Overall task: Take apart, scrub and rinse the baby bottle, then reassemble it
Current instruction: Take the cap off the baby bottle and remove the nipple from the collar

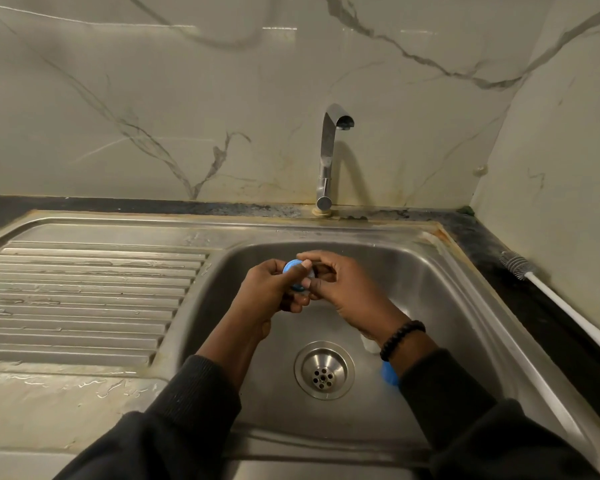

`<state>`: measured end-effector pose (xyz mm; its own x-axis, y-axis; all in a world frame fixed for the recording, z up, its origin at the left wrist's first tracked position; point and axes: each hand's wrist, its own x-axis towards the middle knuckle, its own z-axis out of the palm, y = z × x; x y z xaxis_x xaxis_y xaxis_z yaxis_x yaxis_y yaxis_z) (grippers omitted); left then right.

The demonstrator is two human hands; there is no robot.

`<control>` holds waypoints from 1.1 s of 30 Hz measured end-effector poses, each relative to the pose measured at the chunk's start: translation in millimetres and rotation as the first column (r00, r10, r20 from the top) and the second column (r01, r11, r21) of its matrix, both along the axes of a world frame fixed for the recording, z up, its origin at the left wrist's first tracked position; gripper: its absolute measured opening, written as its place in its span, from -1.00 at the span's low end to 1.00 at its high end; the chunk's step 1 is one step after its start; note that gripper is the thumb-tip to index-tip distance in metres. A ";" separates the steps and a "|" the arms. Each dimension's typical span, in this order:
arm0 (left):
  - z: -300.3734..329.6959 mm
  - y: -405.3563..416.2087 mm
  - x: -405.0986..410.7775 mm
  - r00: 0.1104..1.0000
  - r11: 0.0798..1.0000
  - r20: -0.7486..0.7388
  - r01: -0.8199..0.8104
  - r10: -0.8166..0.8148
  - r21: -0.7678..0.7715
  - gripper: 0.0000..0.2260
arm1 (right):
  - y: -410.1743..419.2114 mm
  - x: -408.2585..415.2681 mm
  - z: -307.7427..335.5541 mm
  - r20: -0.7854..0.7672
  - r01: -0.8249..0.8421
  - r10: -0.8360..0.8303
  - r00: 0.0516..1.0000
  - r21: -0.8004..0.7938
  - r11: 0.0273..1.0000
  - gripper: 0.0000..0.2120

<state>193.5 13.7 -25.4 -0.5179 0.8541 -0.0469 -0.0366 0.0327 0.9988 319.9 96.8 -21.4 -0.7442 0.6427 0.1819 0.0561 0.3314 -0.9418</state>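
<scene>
Over the sink basin (430, 271), both hands round a blue bottle ring (291, 265).

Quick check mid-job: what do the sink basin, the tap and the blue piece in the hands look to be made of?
Sink basin: likely stainless steel, brushed and dull, with soft grey reflections and rust stains at the rim.
Tap: polished metal, probably chromed, with mirror-like highlights.
Blue piece: probably plastic, judging by its even matte colour; both the left hand and the right hand pinch it and mostly hide it.
</scene>
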 end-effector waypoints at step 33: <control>-7.4 1.1 -10.6 0.850 0.990 0.508 0.130 -0.138 0.051 -0.83 | 7.8 -1.2 -9.6 -0.059 0.082 -0.081 0.995 0.011 0.997 -0.68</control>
